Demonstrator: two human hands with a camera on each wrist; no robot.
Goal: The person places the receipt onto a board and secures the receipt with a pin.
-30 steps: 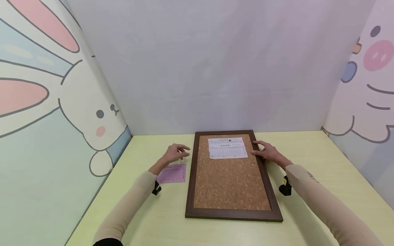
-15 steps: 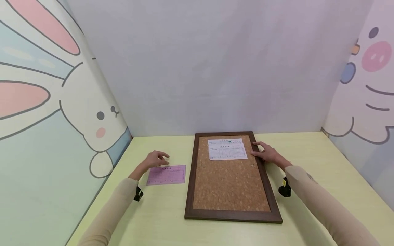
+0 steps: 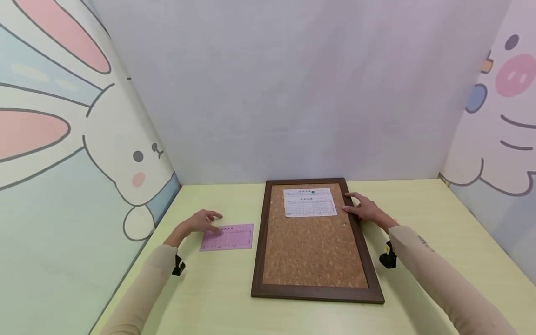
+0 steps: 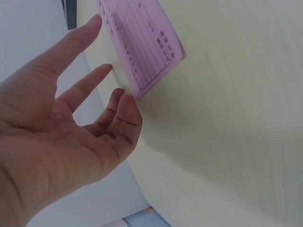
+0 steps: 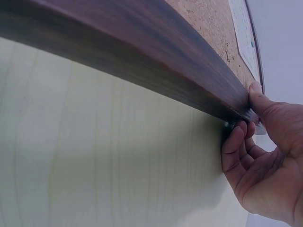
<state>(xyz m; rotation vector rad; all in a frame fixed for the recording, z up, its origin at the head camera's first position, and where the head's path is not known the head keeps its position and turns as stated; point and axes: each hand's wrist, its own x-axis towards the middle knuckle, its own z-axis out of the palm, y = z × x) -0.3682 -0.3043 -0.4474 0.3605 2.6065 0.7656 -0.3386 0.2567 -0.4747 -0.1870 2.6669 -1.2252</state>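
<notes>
We observed the left hand (image 3: 200,220) spread with fingers relaxed and holding nothing, its fingertips (image 4: 119,92) at the near-left edge of the pink slip (image 3: 227,237). The slip lay flat on the pale yellow table (image 3: 418,204), just beside the left frame of the cork board (image 3: 314,246). The right hand (image 3: 365,207) rested against the right frame of the board near its far end, the thumb (image 5: 259,97) on top of the dark wooden frame and the fingers curled at its outer edge. A white printed sheet (image 3: 310,202) lay on the cork at the far end, with a green pin (image 3: 312,191) at its top.
</notes>
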